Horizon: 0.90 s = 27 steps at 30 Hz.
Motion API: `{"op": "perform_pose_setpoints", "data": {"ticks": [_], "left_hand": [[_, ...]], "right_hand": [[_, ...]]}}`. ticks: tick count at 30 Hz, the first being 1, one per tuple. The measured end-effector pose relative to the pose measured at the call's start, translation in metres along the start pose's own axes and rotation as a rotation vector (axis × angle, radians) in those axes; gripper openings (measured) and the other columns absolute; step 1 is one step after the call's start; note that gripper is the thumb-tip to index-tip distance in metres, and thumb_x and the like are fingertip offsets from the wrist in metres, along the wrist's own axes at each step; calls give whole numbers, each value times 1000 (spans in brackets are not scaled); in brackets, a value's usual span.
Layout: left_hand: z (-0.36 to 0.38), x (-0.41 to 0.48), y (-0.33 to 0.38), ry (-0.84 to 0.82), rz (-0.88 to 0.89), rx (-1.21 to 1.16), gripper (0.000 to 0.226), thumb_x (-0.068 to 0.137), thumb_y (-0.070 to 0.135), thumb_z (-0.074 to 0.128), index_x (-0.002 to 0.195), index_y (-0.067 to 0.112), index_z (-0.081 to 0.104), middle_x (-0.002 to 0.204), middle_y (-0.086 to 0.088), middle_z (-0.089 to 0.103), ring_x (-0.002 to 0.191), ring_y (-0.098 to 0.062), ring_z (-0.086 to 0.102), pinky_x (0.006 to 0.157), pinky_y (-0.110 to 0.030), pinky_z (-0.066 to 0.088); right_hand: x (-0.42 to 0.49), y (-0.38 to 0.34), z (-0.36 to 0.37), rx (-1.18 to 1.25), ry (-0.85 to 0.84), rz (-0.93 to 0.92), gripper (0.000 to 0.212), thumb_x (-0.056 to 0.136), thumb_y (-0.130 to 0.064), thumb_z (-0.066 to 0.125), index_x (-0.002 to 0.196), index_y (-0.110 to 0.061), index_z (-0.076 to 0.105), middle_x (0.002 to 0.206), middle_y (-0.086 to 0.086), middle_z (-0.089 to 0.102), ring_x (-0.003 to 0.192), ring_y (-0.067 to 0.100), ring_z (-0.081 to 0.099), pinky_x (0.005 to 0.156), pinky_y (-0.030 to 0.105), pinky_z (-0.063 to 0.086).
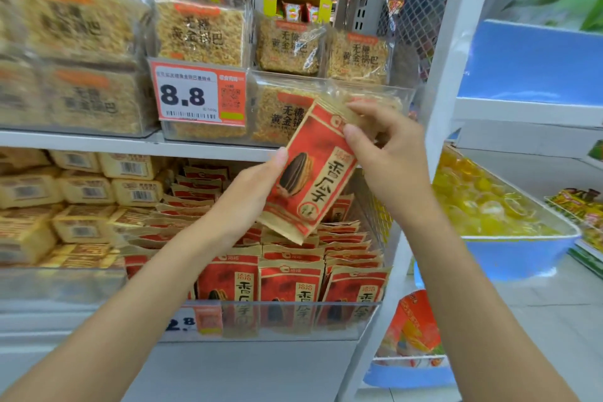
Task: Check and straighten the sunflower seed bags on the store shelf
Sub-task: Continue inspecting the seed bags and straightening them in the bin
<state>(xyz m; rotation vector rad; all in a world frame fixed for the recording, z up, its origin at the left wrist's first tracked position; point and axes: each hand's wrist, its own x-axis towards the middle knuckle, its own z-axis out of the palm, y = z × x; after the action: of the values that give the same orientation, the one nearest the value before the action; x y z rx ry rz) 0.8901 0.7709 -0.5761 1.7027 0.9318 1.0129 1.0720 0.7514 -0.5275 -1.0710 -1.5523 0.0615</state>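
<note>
**One seed bag up for a check**

Nearest, a clear front wall [326,333] keeps the rows of seed bags [293,281] standing. Above them one bag [313,179] is held tilted, picture side out, likely for checking. The left hand [251,192] grips its left edge; the right hand [388,157] pinches its top corner. Open room over the rows lets it slip in. Farther, the upper shelf edge [130,143] and the right wire wall [372,215] sit close.
</note>
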Motion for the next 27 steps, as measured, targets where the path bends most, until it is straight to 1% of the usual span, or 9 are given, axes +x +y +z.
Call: {"op": "perform_pose_setpoints", "data": {"ticks": [4,7,9,11,13,16,19,23,27], "left_hand": [[-4,-11,-21,143,44,57,51,95,53,37,92,14,71,86,1,77,77,-14,73,77,-34,55],[-4,-12,-27,192,52,45,54,93,53,38,95,10,71,89,-1,77,79,-15,73,79,-39,56],[-3,-10,-26,201,76,39,53,94,52,39,96,11,71,90,-2,77,80,-16,73,78,-38,56],[0,-9,-25,194,68,40,50,94,53,38,97,15,71,91,1,77,81,-13,73,75,-32,57],[0,-10,-25,178,58,28,48,96,52,38,98,17,71,91,3,77,81,-11,73,73,-26,57],[2,-11,-22,207,74,-10,47,99,48,38,97,16,71,89,3,77,79,-10,73,68,-19,56],[5,-12,-17,277,68,-103,47,101,48,35,100,18,72,91,3,77,82,-8,73,67,-15,55],[7,-15,-14,233,26,-117,45,101,53,31,104,29,70,95,9,77,88,-4,72,68,-13,54],[3,-16,-12,221,18,-1,48,100,55,34,97,27,72,91,8,77,86,-7,72,79,-28,56]], "right_hand": [[-28,13,17,416,5,400,30,89,-11,69,115,-25,63,74,-6,72,70,6,65,56,17,47],[-38,17,22,515,-104,597,27,89,-28,69,114,-20,65,86,-1,77,85,14,72,66,29,56],[-43,15,26,438,-211,588,19,90,-32,67,102,-18,70,89,-2,77,85,13,73,72,31,59],[-48,11,31,377,-217,559,15,92,-30,65,90,-17,72,81,-3,76,71,8,71,60,23,55],[-51,9,31,340,-180,507,19,94,-29,62,84,-16,71,75,-2,76,63,7,68,54,21,52],[-51,5,30,370,-195,474,16,96,-28,60,89,-18,69,78,-7,76,69,6,70,58,20,53],[-53,0,28,411,-296,439,8,93,-25,63,99,-21,67,85,-12,76,75,0,70,60,11,48],[-57,-2,27,400,-292,397,8,94,-21,61,92,-25,68,73,-16,74,66,-3,68,54,8,44],[-56,-2,26,458,-281,470,15,95,-26,58,101,-15,67,75,-11,75,64,-1,67,52,11,45]]}}
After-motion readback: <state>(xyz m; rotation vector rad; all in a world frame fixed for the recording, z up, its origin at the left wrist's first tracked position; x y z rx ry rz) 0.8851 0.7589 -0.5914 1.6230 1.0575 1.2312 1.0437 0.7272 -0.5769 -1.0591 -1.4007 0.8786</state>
